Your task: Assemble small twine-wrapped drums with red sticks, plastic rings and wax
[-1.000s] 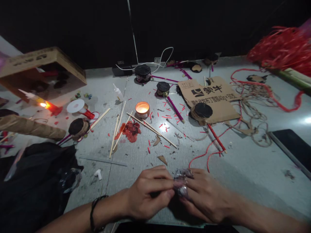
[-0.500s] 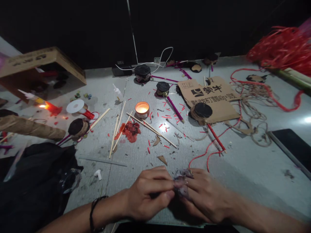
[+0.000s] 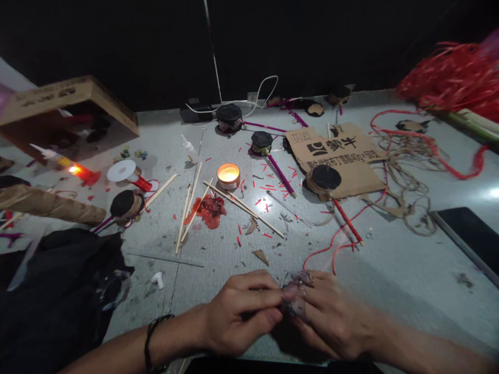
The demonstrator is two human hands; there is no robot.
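Translucent, crinkled wrap (image 3: 297,304) pinched between left hand (image 3: 245,311) and right hand (image 3: 335,314), near edge of grey table (image 3: 230,254). Lit candle (image 3: 228,176) sits beyond, beside wooden sticks (image 3: 249,212) and red wax (image 3: 210,210).

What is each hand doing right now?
Left hand: fingers closed on the crinkled clear plastic.
Right hand: fingers curled against the same plastic; whether it grips cannot be told.

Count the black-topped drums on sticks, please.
4 clear: back drum and middle drum beyond the candle; red-stick drum by the flat cardboard; left drum beside the spool. Cluttered edges may hide more.
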